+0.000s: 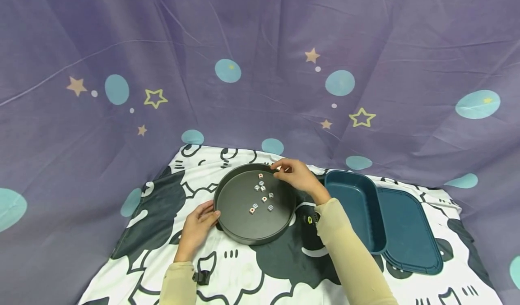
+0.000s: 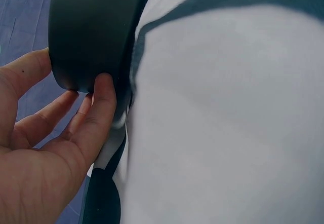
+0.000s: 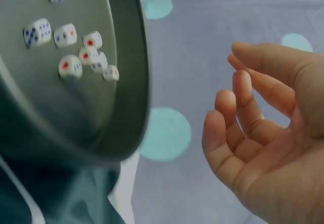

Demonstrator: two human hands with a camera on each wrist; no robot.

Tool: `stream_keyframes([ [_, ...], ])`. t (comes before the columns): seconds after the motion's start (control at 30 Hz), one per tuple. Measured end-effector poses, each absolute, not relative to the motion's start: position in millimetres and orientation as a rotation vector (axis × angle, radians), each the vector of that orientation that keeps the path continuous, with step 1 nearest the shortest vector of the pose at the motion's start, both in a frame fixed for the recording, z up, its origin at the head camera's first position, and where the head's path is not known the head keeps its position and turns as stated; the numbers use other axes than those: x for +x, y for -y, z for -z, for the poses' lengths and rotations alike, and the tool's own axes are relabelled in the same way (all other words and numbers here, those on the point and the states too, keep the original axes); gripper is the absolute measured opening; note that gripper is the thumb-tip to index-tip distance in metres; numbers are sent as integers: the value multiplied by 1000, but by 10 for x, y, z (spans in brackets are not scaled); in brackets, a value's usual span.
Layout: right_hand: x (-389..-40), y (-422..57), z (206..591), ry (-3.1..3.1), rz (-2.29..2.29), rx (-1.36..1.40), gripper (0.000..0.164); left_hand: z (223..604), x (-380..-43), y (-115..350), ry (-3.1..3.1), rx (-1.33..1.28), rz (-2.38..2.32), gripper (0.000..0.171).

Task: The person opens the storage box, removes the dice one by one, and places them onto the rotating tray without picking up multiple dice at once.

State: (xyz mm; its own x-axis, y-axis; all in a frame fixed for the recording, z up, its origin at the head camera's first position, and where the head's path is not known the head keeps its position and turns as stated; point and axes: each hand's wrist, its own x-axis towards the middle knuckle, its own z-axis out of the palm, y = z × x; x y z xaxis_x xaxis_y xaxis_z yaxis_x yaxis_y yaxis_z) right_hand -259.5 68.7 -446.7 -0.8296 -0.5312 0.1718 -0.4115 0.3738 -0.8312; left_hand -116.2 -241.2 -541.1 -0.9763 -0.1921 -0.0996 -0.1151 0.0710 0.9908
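Observation:
A round dark-grey pan (image 1: 239, 224) stands on the patterned cloth with several white dice (image 1: 271, 196) scattered over its floor. My left hand (image 1: 197, 228) holds the pan's left side, thumb at the rim and fingers against the outer wall; in the left wrist view its fingertips (image 2: 104, 84) meet the dark wall. Over the pan's far right rim hovers my right hand (image 1: 298, 176), thumb and fingers loosely bent. The right wrist view shows nothing between these fingers (image 3: 243, 84), apart from the pan. Dice (image 3: 65, 35) there show red and blue dots.
Right of the pan stands a deep blue rectangular container (image 1: 353, 205). A flat blue lid (image 1: 410, 228) lies beside it, partly under its edge. The black-and-white cloth (image 1: 227, 291) covers the table, and a purple curtain (image 1: 260, 102) with stars hangs behind.

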Motion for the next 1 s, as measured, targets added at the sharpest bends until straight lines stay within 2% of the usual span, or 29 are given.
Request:
stream_keyframes([
  [0.57, -2320, -1645, 4254, -2616, 1421, -689, 19, 5402, -1170, 2417, 2271, 346, 2081, 51],
  [1.0, -2346, -2360, 4967, -2541, 1459, -538, 21, 5396, -1159, 2390, 2252, 353, 2111, 51],
])
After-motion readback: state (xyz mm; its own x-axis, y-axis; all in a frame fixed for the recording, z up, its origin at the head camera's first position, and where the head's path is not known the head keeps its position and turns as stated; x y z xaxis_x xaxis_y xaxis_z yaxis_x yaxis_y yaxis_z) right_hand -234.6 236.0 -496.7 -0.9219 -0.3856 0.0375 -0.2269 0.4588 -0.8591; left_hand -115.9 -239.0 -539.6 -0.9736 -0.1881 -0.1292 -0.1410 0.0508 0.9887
